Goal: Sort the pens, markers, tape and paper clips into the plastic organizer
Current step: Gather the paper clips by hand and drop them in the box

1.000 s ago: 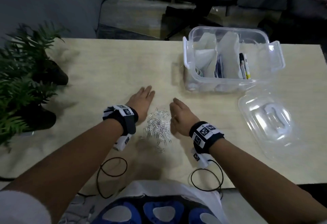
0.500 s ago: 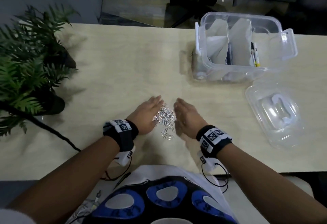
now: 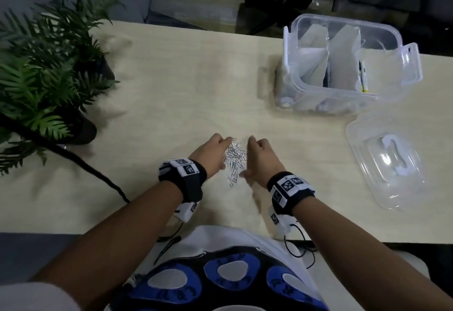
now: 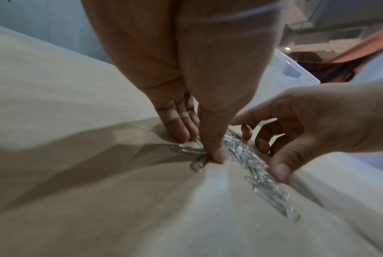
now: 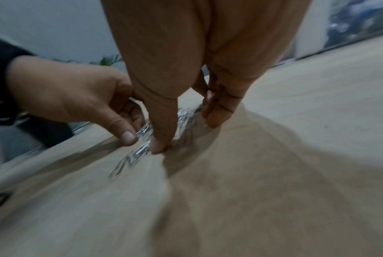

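Right now both hands work at one heap of small silver wire paper clips (image 3: 234, 157) lying on the pale wooden table (image 3: 183, 85) near its front edge. The left hand (image 3: 210, 154) stands on its little-finger edge at the left of the heap, fingers curled inward, thumb tip (image 4: 216, 154) pressed down among the clips and fingertips (image 4: 181, 132) touching the table behind them; it cups the clips against its palm. The right hand (image 3: 260, 161) mirrors it on the other side, fingers bent, thumb (image 5: 158, 144) planted on the clips and its little finger (image 5: 214, 118) touching the table beyond them. The clips are squeezed between the two hands, with a few strays trailing toward the person from the gap between the wrists.

Well apart, at the far right of the table, stands the clear plastic organizer box (image 3: 296, 82), open-topped, with white dividers inside. A black and yellow marker (image 3: 363, 77) leans in its right compartment; something dark shows between the dividers, too small to name. The clear plastic lid with a white handle (image 3: 389, 161) lies flat on the table just in front of the box. At the left edge stands a green fern-like plant in a dark pot (image 3: 46, 72).
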